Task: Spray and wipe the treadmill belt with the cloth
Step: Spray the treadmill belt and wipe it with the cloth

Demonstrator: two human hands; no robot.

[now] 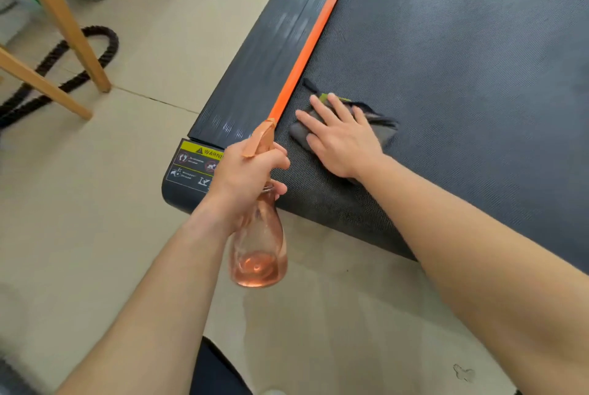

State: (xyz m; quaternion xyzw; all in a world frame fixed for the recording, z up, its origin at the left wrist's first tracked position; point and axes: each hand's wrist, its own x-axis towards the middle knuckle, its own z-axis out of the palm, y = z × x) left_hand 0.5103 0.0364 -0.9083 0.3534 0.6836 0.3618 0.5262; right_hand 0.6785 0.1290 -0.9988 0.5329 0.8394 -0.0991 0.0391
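On treadmill belt (462, 60), right hand (341, 136) flat on cloth (387, 131), left hand (245, 178) gripping spray bottle (258, 251)

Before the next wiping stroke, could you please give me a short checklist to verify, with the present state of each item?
1. Cloth lies on the treadmill belt: ok.
2. Right hand is flat on the cloth, fingers straight: ok.
3. Left hand grips the spray bottle at its neck, clear of the cloth: ok.
4. Liquid left in the bottle: ok, a little at the bottom.
5. Belt ahead of the cloth wet with spray: cannot tell.
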